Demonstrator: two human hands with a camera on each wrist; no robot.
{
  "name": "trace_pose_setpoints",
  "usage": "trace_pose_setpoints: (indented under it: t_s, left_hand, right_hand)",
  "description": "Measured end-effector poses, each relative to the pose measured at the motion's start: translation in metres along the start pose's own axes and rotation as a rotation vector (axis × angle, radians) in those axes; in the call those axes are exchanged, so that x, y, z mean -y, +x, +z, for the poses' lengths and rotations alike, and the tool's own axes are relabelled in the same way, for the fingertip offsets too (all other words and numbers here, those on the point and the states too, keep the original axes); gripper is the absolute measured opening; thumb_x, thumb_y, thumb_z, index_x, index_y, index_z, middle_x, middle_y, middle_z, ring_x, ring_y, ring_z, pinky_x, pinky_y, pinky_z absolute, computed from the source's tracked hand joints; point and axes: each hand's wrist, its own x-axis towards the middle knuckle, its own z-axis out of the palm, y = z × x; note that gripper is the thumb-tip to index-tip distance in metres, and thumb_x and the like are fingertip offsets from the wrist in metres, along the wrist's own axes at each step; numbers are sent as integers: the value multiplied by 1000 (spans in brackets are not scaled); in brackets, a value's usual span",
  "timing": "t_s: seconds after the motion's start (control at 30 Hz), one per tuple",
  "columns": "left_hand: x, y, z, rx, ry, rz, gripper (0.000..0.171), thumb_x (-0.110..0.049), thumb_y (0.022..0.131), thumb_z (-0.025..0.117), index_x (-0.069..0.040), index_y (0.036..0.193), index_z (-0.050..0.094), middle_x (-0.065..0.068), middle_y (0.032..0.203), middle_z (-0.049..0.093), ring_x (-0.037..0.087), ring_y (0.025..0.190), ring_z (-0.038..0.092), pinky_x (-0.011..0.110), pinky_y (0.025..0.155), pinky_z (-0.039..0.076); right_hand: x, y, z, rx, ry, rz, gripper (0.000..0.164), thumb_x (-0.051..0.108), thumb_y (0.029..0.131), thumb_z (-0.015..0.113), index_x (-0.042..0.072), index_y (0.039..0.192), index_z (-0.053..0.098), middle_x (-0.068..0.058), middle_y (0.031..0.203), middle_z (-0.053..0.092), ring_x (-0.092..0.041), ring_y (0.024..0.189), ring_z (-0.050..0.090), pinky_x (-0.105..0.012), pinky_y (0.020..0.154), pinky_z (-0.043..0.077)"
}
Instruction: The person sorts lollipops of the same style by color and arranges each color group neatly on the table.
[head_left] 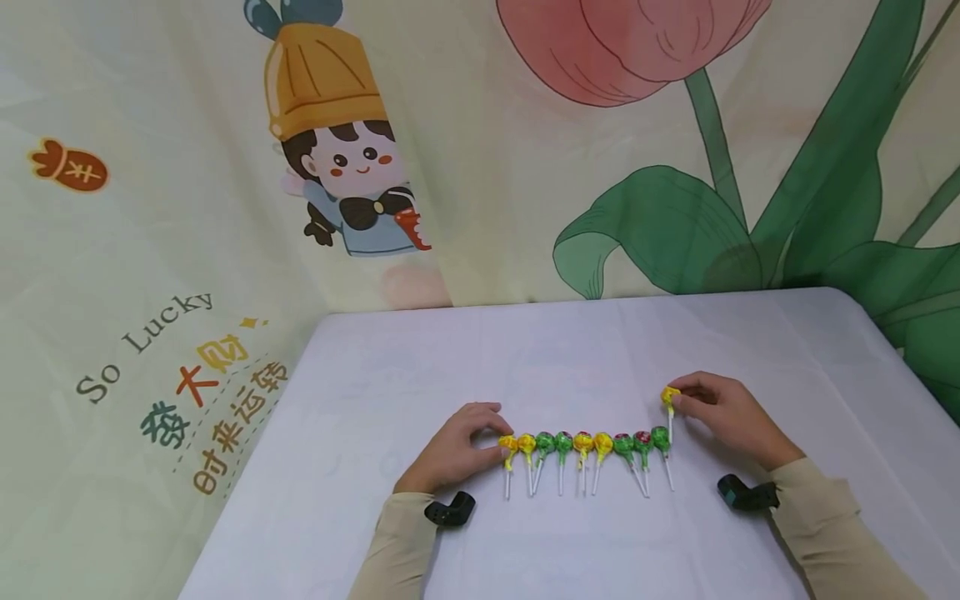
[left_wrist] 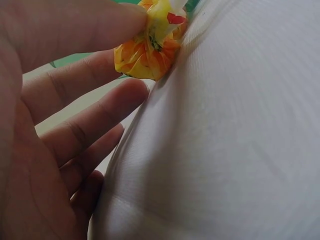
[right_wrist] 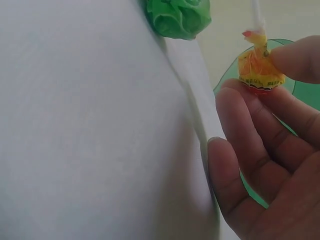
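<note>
Several lollipops in yellow and green wrappers lie side by side in a row on the white table, white sticks toward the person. At the row's left end, my left hand (head_left: pixel 461 446) pinches the head of a yellow lollipop (left_wrist: pixel 150 55) between thumb and finger. My right hand (head_left: pixel 731 412) pinches another yellow lollipop (right_wrist: pixel 261 67) by its head, beyond the row's right end, its stick pointing down toward the person. Closest to that one in the row is a green lollipop (head_left: pixel 660 439), whose wrapper also appears at the top of the right wrist view.
A white cloth covers the table (head_left: pixel 360 517). Behind it hangs a printed backdrop (head_left: pixel 487 192) with a cartoon figure, a pink flower and green leaves. Dark wrist cameras (head_left: pixel 450 510) sit on both beige sleeves (head_left: pixel 817 517).
</note>
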Motion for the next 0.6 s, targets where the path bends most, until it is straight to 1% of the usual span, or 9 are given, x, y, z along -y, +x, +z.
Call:
trace_pose_setpoints:
  t_s: [0.13, 0.23, 0.3, 0.43, 0.5, 0.6]
  left_hand:
    - [1, -1, 0, -4, 0, -3, 18, -27, 88, 77, -34, 104, 70, -1, 137, 59, 18, 138, 42, 49, 114, 30]
    - [0, -1, 0, -7, -3, -4, 18, -26, 88, 76, -34, 103, 70, -1, 137, 59, 19, 138, 41, 49, 114, 29]
    - [0, -2, 0, -8, -7, -5, 18, -26, 88, 76, -34, 103, 70, -1, 137, 59, 19, 138, 41, 50, 114, 29]
    - [-1, -2, 0, -9, -10, -7, 18, -26, 88, 76, -34, 103, 70, -2, 135, 60, 19, 138, 42, 51, 114, 29]
    - [-1, -1, 0, -10, -9, -11, 18, -26, 88, 76, -34, 103, 70, -3, 134, 61, 19, 138, 42, 50, 114, 29]
    - [-1, -1, 1, -10, -5, -16, 18, -26, 88, 76, -35, 103, 70, -5, 135, 60, 18, 138, 41, 49, 114, 29]
  right_hand:
    - [0, 5, 1, 7, 36, 0, 35, 37, 100, 62, 8, 120, 67, -8, 116, 67, -26, 106, 61, -33, 84, 53]
    - [1, 9, 2, 6, 106, 12, 37, 39, 101, 61, 8, 121, 65, -9, 117, 66, -26, 101, 63, -30, 81, 55]
    - [3, 11, 1, 7, 154, 24, 38, 39, 102, 59, 7, 123, 64, -11, 119, 65, -27, 97, 64, -30, 79, 56]
    - [12, 13, -1, 16, 265, 73, 42, 38, 103, 56, 5, 128, 61, -14, 125, 60, -28, 102, 63, -31, 84, 56]
    - [17, 14, -3, 21, 322, 87, 44, 36, 104, 56, 2, 130, 58, -16, 128, 58, -29, 106, 62, -32, 87, 56]
    - [23, 15, -4, 30, 357, 92, 46, 34, 104, 56, -1, 133, 56, -19, 129, 55, -29, 107, 60, -34, 89, 55]
